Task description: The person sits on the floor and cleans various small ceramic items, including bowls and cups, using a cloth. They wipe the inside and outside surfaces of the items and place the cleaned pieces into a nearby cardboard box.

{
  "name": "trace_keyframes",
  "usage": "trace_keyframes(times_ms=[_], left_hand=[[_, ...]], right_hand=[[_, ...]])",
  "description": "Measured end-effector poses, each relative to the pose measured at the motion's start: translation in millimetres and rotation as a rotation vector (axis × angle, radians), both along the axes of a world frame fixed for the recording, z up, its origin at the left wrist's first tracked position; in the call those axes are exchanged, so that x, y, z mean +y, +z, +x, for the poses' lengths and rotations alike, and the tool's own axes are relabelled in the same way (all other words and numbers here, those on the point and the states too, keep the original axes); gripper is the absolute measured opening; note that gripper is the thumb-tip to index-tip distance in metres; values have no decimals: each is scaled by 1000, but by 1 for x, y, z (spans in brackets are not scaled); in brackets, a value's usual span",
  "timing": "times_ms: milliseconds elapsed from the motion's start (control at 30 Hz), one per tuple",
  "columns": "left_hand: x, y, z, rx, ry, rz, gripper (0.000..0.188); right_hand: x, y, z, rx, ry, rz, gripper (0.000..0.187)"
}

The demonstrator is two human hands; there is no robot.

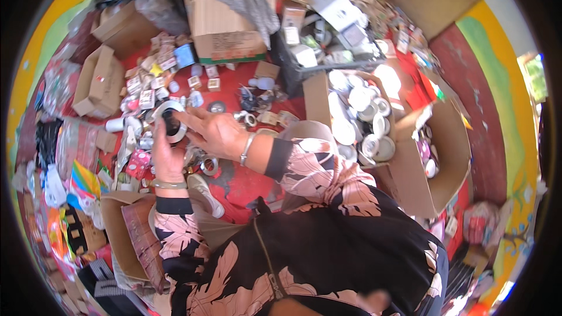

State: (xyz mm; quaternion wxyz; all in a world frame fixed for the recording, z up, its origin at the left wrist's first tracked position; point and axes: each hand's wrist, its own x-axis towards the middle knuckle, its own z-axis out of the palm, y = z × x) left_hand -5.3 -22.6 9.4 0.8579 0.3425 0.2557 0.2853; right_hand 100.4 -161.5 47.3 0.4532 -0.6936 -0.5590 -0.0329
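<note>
A round, white-rimmed piece with a dark centre (pixel 164 107) is held up in front of me, left of the middle; it resembles a downlight fitting. My left hand (pixel 168 155) grips it from below, closed on its lower side. From the right, my right hand (pixel 221 133) comes in with its fingers bent onto the piece's right edge and inner part. The fingertips are partly hidden against it. Beneath the hands lie loose metal rings (pixel 208 165) and a pink spotted item (pixel 138 162). Small cartons (pixel 147 99) are heaped just beyond the left hand.
At the right, a cardboard box (pixel 317 98) holds many round white fittings (pixel 362 105), beside another open box (pixel 451 158). A large carton (pixel 228 29) and a dark crate (pixel 319 65) of mixed parts stand ahead. An open carton (pixel 120 222) is by my left arm. Red flooring (pixel 246 190) shows between.
</note>
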Motion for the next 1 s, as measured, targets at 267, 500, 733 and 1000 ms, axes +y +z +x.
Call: trace_keyframes(times_ms=[267, 500, 733, 1000], left_hand=[[-74, 22, 25, -55, -201, 410, 47], [-129, 51, 37, -247, -425, 608, 58], [-62, 16, -16, 129, -358, 499, 38], [-55, -21, -29, 352, -225, 369, 33]], right_hand=[[-57, -11, 16, 590, -122, -42, 28], [-179, -7, 72, 1012, -301, 230, 18], [-397, -67, 112, 1098, -784, 361, 10], [-417, -139, 63, 1388, -721, 181, 14]])
